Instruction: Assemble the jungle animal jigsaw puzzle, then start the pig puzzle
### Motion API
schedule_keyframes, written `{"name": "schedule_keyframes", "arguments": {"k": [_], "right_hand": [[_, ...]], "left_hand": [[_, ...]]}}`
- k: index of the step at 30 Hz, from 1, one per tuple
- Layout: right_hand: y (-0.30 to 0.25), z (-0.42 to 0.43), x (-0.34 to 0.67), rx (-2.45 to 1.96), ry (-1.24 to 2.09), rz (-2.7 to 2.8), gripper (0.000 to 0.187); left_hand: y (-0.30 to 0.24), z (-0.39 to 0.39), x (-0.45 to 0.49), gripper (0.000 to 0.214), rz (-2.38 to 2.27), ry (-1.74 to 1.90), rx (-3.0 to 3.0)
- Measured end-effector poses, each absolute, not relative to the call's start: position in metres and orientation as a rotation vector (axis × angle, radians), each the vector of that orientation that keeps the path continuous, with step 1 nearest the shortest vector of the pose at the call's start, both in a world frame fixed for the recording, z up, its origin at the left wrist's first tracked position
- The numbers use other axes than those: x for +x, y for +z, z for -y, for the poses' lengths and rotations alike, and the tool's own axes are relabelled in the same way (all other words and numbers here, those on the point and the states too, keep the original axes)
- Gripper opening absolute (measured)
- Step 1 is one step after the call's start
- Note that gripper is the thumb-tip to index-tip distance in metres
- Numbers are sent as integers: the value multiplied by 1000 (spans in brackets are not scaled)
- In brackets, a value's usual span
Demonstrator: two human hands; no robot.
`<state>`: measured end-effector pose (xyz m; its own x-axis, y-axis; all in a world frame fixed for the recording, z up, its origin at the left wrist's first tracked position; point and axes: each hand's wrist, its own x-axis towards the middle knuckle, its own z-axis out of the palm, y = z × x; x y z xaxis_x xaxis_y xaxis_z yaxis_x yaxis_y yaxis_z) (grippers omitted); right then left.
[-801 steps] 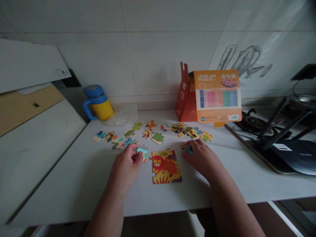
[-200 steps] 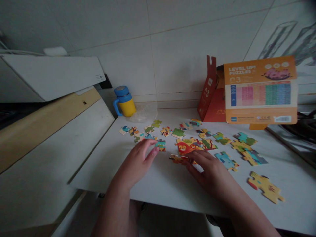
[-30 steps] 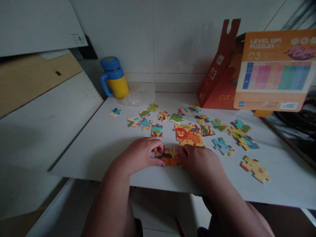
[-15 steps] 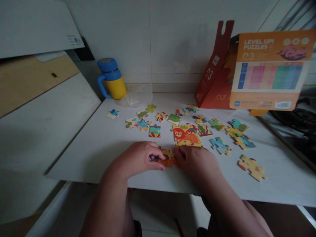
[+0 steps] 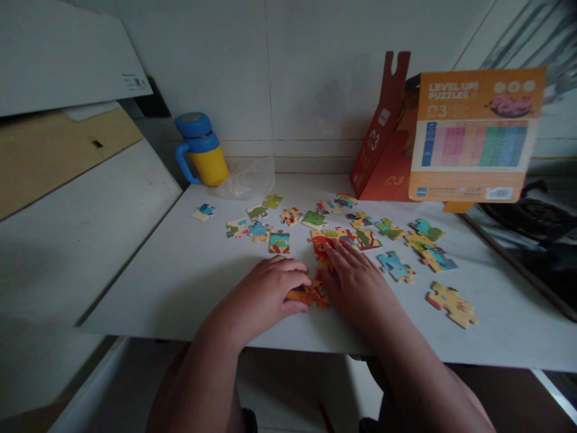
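Observation:
Near the table's front edge, my left hand (image 5: 276, 287) curls its thumb and fingers around the left end of an orange spotted puzzle piece (image 5: 319, 294). My right hand (image 5: 354, 276) lies flat with its fingers stretched over the joined lion puzzle pieces (image 5: 319, 245), hiding most of them. The spotted piece sits just below the lion section; whether the two interlock is hidden by my fingers. A puzzle piece with a red and green design (image 5: 368, 239) lies at the lion section's right, and a blue-green piece (image 5: 279, 242) lies to its left.
Several loose puzzle pieces spread across the white table (image 5: 180, 282), among them a yellow one (image 5: 452, 305) at right. Behind stand a blue and yellow mug (image 5: 208, 159), a clear plastic bag (image 5: 247, 178) and an orange puzzle box (image 5: 473, 141). A dark stove (image 5: 536, 222) is at far right.
My right hand has gone from curled at the spotted piece to stretched flat over the lion pieces. My left hand stays at the spotted piece. The view has shifted slightly.

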<state>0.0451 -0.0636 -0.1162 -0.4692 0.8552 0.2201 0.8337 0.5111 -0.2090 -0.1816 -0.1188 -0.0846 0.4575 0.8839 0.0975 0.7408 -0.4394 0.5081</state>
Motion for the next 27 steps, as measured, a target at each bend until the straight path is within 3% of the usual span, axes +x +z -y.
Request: {"name": "schedule_keyframes", "arguments": {"k": [19, 27], "right_hand": [[-111, 63, 42, -1541, 163, 2522, 56], [-70, 55, 39, -1452, 149, 2604, 42]], "left_hand": [[-91, 108, -224, 29, -1716, 696, 2249], [-90, 105, -223, 25, -1673, 732, 2239]]}}
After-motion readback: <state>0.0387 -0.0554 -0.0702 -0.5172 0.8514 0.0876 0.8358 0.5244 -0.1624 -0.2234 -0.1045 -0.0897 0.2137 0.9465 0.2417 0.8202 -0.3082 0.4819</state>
